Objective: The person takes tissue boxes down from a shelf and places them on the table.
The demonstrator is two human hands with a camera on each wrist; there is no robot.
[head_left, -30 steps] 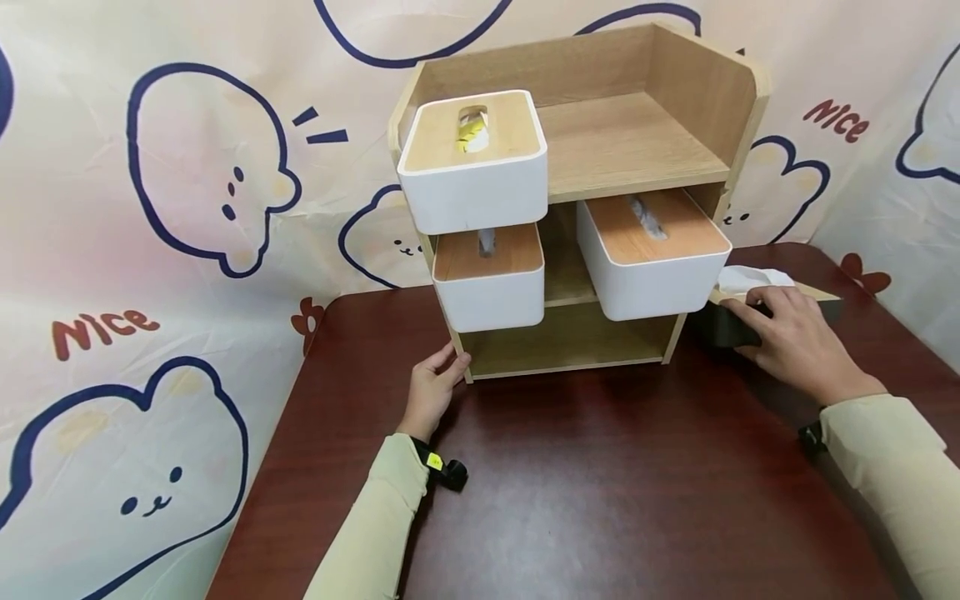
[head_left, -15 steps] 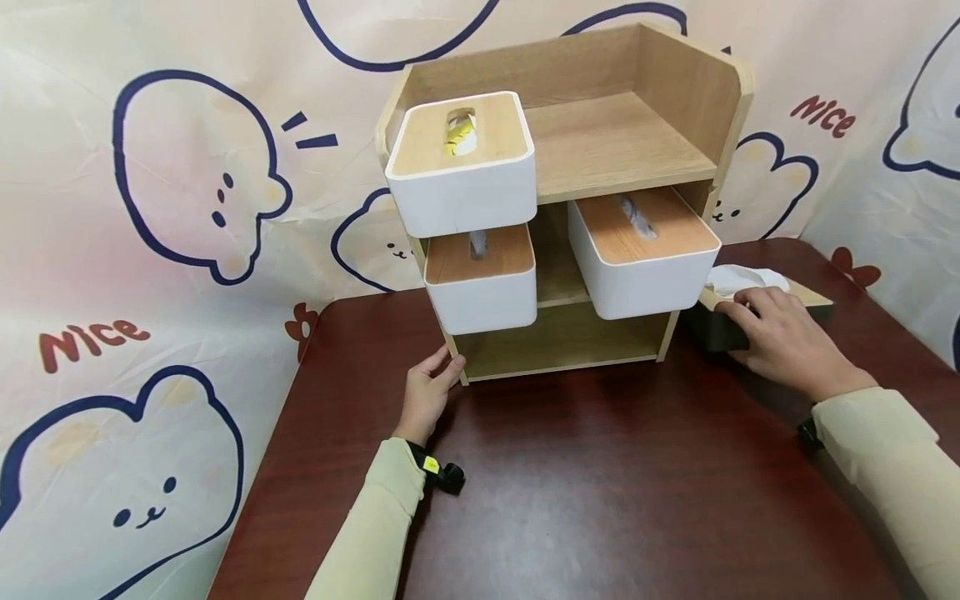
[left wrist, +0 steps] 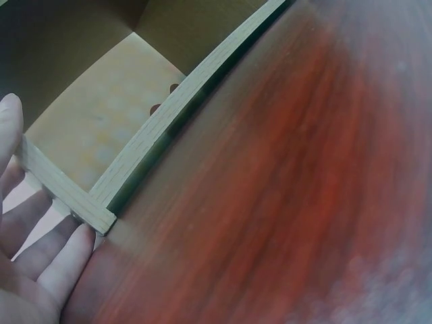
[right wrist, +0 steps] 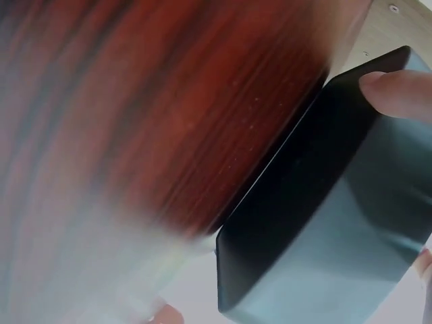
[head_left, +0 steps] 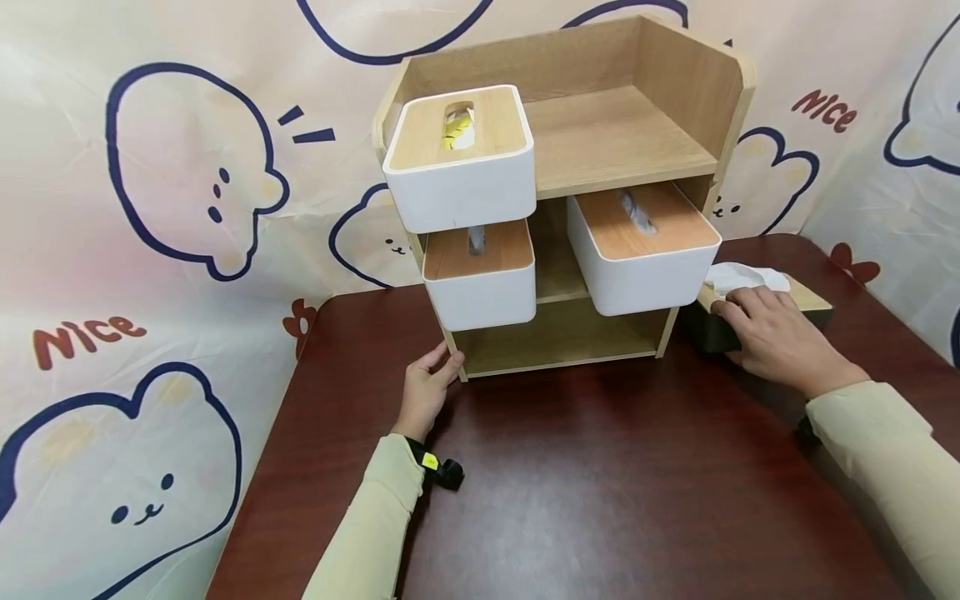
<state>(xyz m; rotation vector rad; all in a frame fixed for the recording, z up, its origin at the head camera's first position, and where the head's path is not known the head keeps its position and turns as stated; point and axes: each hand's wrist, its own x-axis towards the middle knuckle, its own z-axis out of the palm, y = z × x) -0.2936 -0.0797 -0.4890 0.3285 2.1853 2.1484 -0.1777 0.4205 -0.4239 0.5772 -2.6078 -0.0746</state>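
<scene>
My left hand (head_left: pixel 426 392) grips the lower front edge of a wooden shelf's (head_left: pixel 618 137) left side panel. In the left wrist view the thumb (left wrist: pixel 8 125) lies on the panel's inner side and the other fingers on its outer side. To the right of the shelf, my right hand (head_left: pixel 783 342) holds a dark tissue box (head_left: pixel 708 329) with a pale wooden lid and white tissue showing at its top. The right wrist view shows the thumb (right wrist: pixel 398 94) against the box's dark side; most other fingers are hidden there.
A white box with a pale lid (head_left: pixel 491 125) stands at the shelf's upper left. Below it sits a white box with a brown lid (head_left: pixel 487 287). Another white box (head_left: pixel 648 275) juts out at right. The red-brown table (head_left: pixel 585 492) meets patterned wall sheets (head_left: pixel 187 333).
The head view has shifted a little, so everything sits slightly further left. Both hands keep their holds on the shelf and the tissue box.
</scene>
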